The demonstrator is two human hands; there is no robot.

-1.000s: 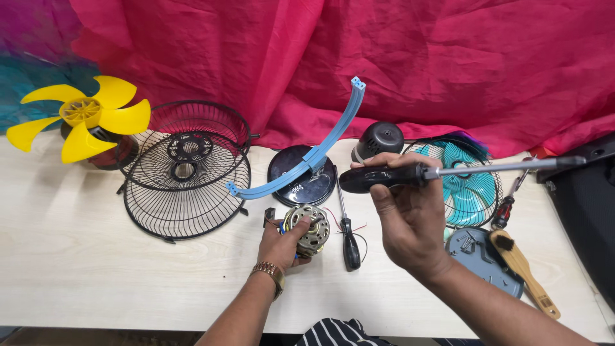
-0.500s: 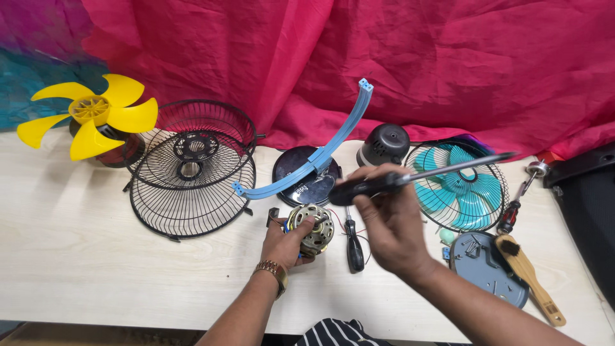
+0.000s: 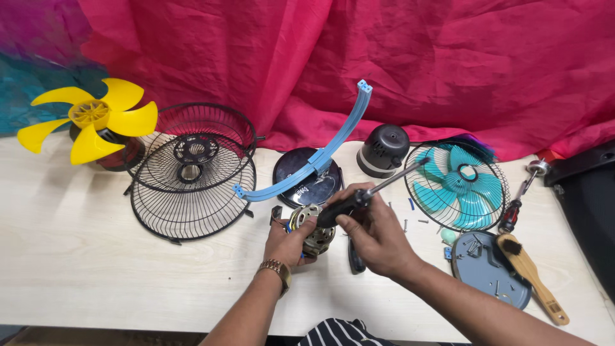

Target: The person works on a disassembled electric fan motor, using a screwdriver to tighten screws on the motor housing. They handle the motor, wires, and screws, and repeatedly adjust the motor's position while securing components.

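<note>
Step in hand: judging by the grip, the person is bringing a long screwdriver to a small fan motor, near the lower middle of the frame.
Left hand: the left hand (image 3: pixel 286 240) is closed around the round metal fan motor with copper windings (image 3: pixel 313 229), steadying it just above the pale wooden worktop (image 3: pixel 83 269).
Right hand: the right hand (image 3: pixel 375 234) is clamped on the black handle of the long screwdriver with a silver shaft (image 3: pixel 365 194); the shaft points toward the upper right, the handle end lies against the motor.
Tool direction: as held, the tip points away from the motor; I judge that the tool needs turning before it can meet a screw.
Doing it well: keep the motor pressed steady in the left hand, set the tip square in the screw head, and push along the shaft so that it does not slip onto the windings.
Loose parts: small screws (image 3: pixel 410 221) lie scattered right of the hands; any that are freed are best kept with them.
Near the hands: a curved blue plastic bracket (image 3: pixel 314 160) rises over a dark round base (image 3: pixel 301 182) just above the motor; a second black-handled tool (image 3: pixel 355 263) lies under the right hand.
Further off: black wire fan guards (image 3: pixel 189 186) at centre left, a yellow fan blade (image 3: pixel 90 122) at upper left, a teal fan blade in a wire guard (image 3: pixel 458 182) at right, a wooden-handled brush (image 3: pixel 532 275) at lower right.
</note>
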